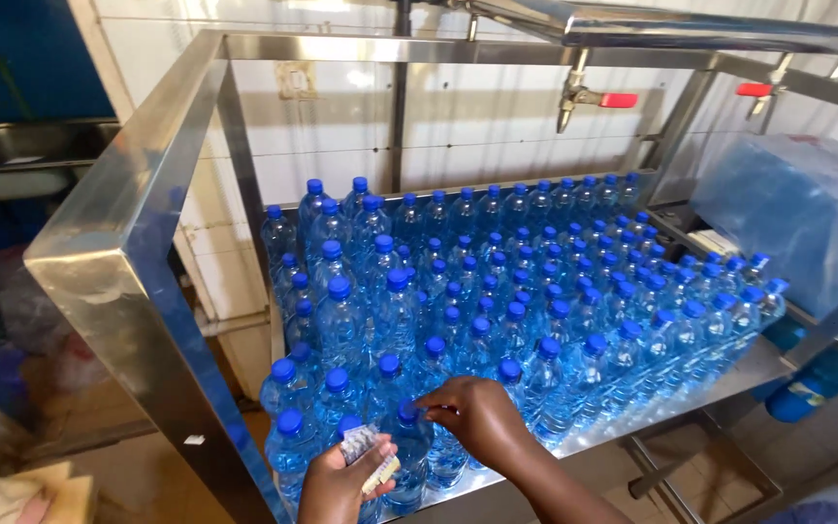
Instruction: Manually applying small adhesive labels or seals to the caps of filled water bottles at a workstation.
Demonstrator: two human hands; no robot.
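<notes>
**Capped bottles packed on a steel bench, hands at the near row**

A steel frame (162, 126) is seen enclosing the bench, its thick near-left post running from 9 o'clock down to 6 o'clock. The post walls off that side, so the bench is reached only from the near edge, where both arms come in.

The tray (729, 380) is filled almost edge to edge with blue-capped bottles (497, 281), stood upright and touching, which keeps them from tipping. A bare strip of steel is left only along the near-right rim, at about 4 o'clock. A wrapped bundle (797, 213) is stacked just beyond the tray at 2 o'clock, and two red-handled taps (594, 99) hang over the far rows at 12 to 1 o'clock. Room for moving is therefore found above the caps and at the front.

At 6 o'clock the right hand (477, 415) is pinched on the cap of a front-row bottle (409, 456), fingertips closed around it from above. Just left of it, the left hand (337, 480) is clenched on a small stack of flat pale strips (366, 456), held close to that same bottle; what they are cannot be told.
</notes>
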